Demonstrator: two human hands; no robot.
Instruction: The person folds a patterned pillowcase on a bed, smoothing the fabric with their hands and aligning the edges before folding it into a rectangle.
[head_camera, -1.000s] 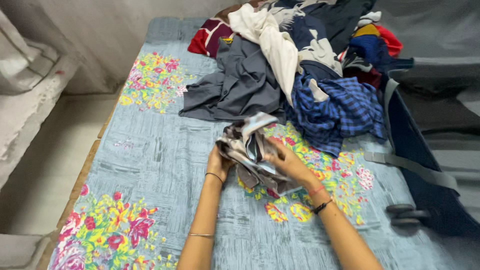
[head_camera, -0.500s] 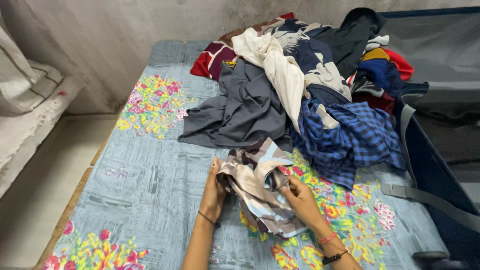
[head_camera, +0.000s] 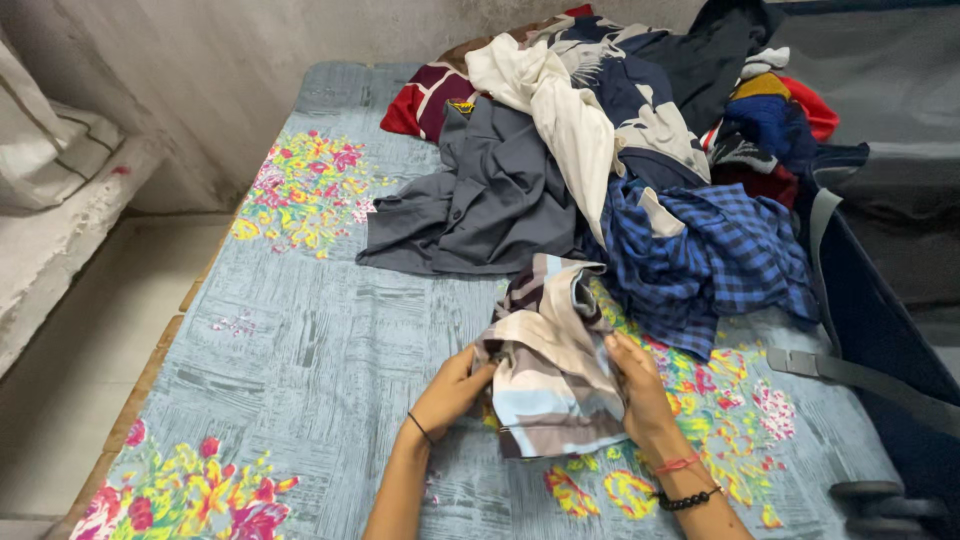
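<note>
A crumpled striped garment (head_camera: 548, 360) in beige, brown and pale blue lies on the floral blue bedsheet (head_camera: 300, 330). My left hand (head_camera: 452, 390) grips its left edge and my right hand (head_camera: 640, 385) grips its right edge. Behind it sits a pile of clothes: a grey shirt (head_camera: 480, 195), a blue checked shirt (head_camera: 710, 260), a cream cloth (head_camera: 560, 110) and dark and red pieces further back.
An open dark suitcase (head_camera: 870, 340) with a grey strap (head_camera: 850, 372) and wheels (head_camera: 880, 498) stands along the bed's right side. A grey wall (head_camera: 250, 60) runs behind the bed. A tiled floor (head_camera: 80, 350) lies to the left.
Both hands turned and pulled the striped garment nearer, so it now lies flatter between them. The camera view shifted slightly.
</note>
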